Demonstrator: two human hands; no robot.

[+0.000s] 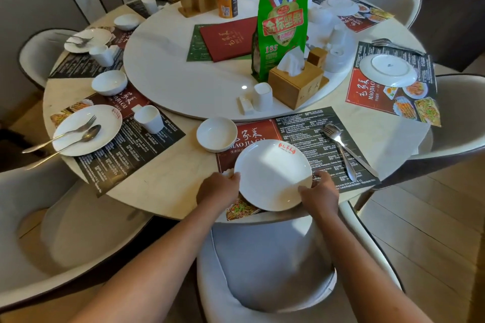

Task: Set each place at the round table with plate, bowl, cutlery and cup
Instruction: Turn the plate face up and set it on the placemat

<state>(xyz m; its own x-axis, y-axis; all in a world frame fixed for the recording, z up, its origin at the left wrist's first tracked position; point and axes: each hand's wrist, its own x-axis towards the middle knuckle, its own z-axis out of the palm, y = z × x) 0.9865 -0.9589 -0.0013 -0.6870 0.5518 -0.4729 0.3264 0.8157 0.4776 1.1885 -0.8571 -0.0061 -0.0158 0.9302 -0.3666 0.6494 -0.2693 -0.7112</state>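
A: What sits at the near edge of the round table (170, 199)?
B: A placemat (309, 139), with a white plate (273, 176) on its near left corner.
A: Who holds it?
B: The left hand (217, 189) grips its left rim, the right hand (319, 191) its right rim, fingers closed on it.
A: And smaller things?
B: A bowl (216, 134) at the mat's far left corner, a fork (338, 144) on its right side
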